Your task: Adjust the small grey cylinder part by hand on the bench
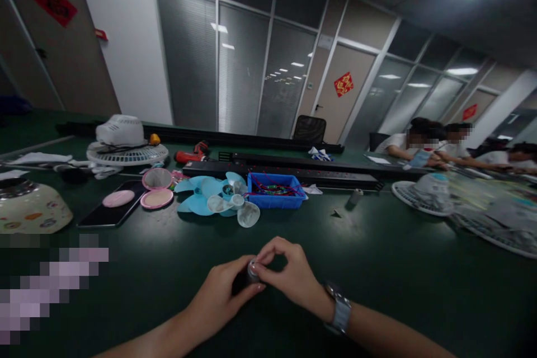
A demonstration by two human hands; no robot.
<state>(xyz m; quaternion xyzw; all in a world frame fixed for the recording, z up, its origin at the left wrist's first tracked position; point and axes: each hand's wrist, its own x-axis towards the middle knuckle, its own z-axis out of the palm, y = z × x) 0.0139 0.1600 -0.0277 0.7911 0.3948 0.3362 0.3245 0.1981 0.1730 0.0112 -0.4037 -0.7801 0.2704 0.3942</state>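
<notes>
We hold a small dark cylindrical part [250, 275] between both hands, low over the desk [377, 268]. Our left hand [218, 296] grips its body from the left; our right hand [289, 274] pinches its top end with closed fingertips.

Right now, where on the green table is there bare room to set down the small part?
Bare green tabletop lies right of the right hand, up to the white fan grille. Another free strip lies between both hands and the light blue fan blade. Crowded: the far left, around the black phone, pink compact mirror and blue plastic bin.
</notes>
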